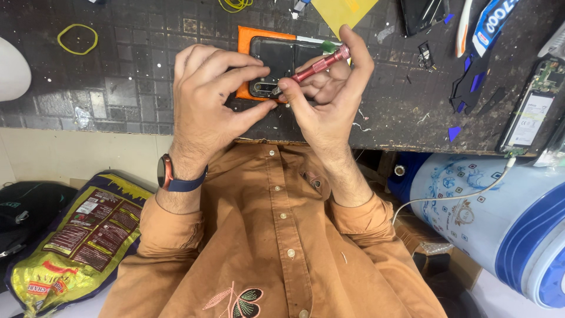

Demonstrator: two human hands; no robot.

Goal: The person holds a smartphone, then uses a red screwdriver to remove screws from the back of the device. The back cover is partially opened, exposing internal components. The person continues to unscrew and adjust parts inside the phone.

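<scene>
the work in hand looks like a screw step on the back of a phone [281, 59], a dark handset lying in an orange case [245, 41] close to the near edge of the workbench [135, 82], about midway along it. the left hand [206, 94] is curled narrow, thumb and forefinger pinching the phone's near end beside the camera block. the right hand [329, 97] is closed round a slim red screwdriver [315, 66], its tip set down by the camera end. the next move probably calls for keeping the tip seated square and twisting lightly while the left hand stops the phone sliding. an opened phone [529, 115] lies at the right edge.
</scene>
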